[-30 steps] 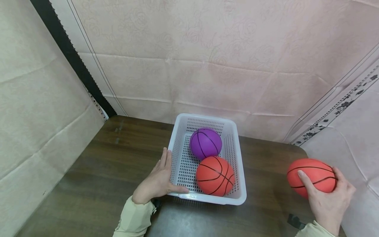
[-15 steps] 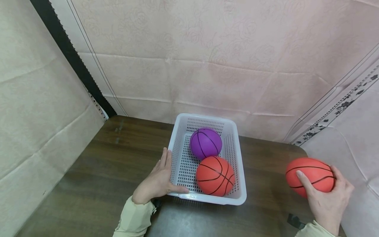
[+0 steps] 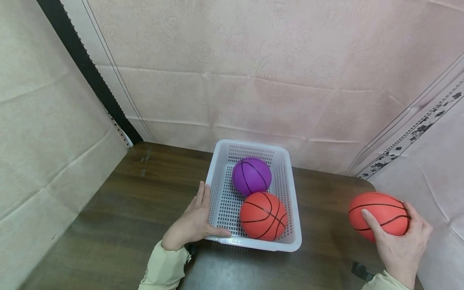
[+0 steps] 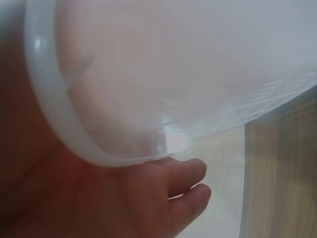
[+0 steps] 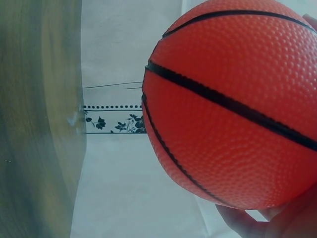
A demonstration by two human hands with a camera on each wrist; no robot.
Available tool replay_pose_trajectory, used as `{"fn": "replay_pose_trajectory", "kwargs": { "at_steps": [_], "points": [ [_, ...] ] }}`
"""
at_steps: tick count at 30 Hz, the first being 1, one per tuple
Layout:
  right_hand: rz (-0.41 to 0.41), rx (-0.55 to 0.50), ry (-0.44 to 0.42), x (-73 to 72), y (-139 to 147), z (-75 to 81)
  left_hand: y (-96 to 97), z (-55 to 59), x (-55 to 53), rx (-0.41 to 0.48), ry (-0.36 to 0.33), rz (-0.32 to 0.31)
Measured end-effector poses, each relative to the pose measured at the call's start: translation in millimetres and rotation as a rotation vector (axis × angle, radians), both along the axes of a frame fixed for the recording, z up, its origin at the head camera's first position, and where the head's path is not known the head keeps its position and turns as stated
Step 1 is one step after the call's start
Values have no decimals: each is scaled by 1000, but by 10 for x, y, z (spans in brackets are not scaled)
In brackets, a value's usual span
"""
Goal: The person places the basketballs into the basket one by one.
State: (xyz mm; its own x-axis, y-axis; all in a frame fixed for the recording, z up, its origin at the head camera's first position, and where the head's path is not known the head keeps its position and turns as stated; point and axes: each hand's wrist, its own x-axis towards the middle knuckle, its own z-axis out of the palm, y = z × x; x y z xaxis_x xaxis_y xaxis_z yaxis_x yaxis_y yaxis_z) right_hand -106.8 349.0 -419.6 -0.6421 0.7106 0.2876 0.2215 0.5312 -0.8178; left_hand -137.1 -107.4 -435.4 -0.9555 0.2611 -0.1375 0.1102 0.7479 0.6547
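A white plastic basket (image 3: 295,217) with slotted walls stands on the table. Inside it, a purple toy basketball (image 3: 251,175) sits behind an orange-red toy basketball (image 3: 263,216). My left hand (image 3: 192,221) holds the basket's near left corner, thumb over the front rim and fingers along the outer left wall. Two of its fingertips (image 4: 198,168) show past the rim in the left wrist view. At the far right, my right hand (image 3: 406,241) grips another red toy basketball (image 3: 378,215), thumb across its top. This ball (image 5: 233,104) fills much of the right wrist view.
The dark wooden table (image 3: 145,201) ends at a pale cloth wall (image 3: 253,100) behind the basket. More cloth hangs at the left (image 3: 54,161) and right sides. A strip of dark tape (image 3: 360,270) lies near my right wrist.
My right hand has shifted very slightly to the left with the red ball. The left hand, the basket and the balls in it stay put.
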Motion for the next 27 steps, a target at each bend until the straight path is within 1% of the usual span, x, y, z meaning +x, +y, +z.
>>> {"fn": "replay_pose_trajectory", "kwargs": {
  "at_steps": [22,27],
  "points": [
    [-6,11,-13,-11,-43,27,0,-3,5,6,-8,7],
    [10,12,8,-3,-67,42,3,10,6,13,-1,1]
  ]
}}
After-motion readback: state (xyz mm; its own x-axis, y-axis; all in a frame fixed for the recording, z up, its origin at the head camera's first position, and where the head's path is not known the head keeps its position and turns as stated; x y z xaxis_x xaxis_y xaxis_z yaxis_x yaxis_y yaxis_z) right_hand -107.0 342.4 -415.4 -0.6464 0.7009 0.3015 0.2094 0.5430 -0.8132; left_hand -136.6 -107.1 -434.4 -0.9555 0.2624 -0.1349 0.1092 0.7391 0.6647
